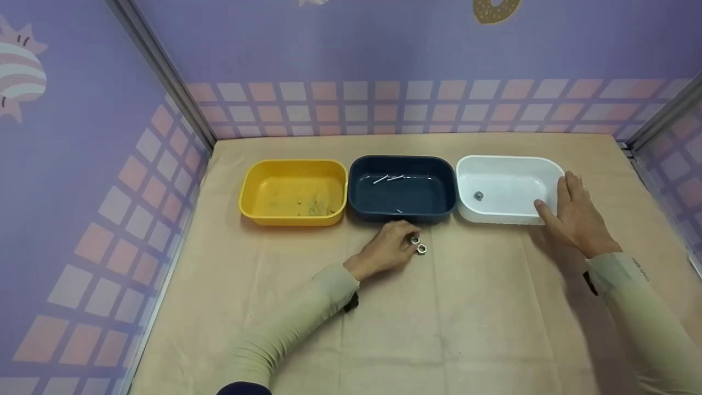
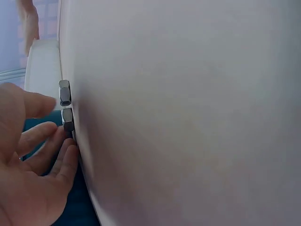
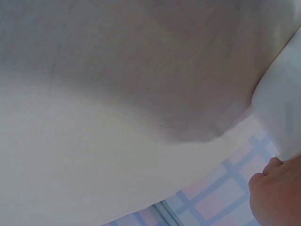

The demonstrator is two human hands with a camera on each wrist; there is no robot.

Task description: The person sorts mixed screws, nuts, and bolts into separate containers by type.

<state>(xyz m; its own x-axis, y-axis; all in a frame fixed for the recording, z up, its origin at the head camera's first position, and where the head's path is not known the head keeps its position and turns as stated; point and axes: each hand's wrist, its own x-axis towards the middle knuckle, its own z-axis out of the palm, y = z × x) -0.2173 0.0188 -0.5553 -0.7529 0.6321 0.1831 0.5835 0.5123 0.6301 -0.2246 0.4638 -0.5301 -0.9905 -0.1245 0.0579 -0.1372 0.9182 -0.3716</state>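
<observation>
Two metal hex nuts, a nearer one [image 1: 422, 249] and a farther one [image 1: 415, 240], lie side by side on the cloth in front of the dark blue bin [image 1: 403, 215]. My left hand [image 1: 386, 247] is right beside them. In the left wrist view its thumb [image 2: 40, 104] and loosely bent fingers come close to the nuts, with a gap between thumb and fingertips. At the right end of the white bin [image 1: 502, 218], my right hand [image 1: 581, 219] rests with fingers extended along the side wall and thumb at the front rim. One nut [image 1: 478, 196] lies inside that bin.
A yellow bin [image 1: 290, 220] stands at the left of the row, holding several tiny thin pieces. Several silver screws [image 1: 381, 179] lie in the dark blue bin. The three bins stand close together on a beige cloth [image 1: 395, 329], with patterned panels behind and at the sides.
</observation>
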